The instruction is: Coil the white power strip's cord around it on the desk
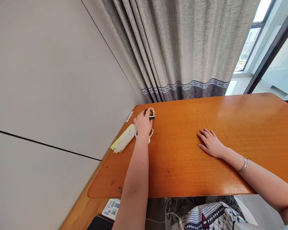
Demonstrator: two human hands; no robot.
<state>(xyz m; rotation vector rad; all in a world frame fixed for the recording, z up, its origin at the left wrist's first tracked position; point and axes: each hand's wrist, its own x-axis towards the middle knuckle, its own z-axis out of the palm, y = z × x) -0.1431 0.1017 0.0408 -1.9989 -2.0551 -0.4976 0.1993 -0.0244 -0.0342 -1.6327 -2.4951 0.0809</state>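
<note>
My left hand reaches to the far left of the wooden table. Its fingers are closed around a small bundle of coiled black and white cables, part of which the hand hides. Beside that wrist lies a long white power strip with a yellowed side. A white cable loop shows on the other side of the wrist, partly covered by the arm. My right hand rests palm down on the tabletop, fingers spread, holding nothing.
A pale wall panel borders the table's left side, with a small white paper near it. Grey curtains hang behind the far edge. Below the near edge are a white printed box and a dark object.
</note>
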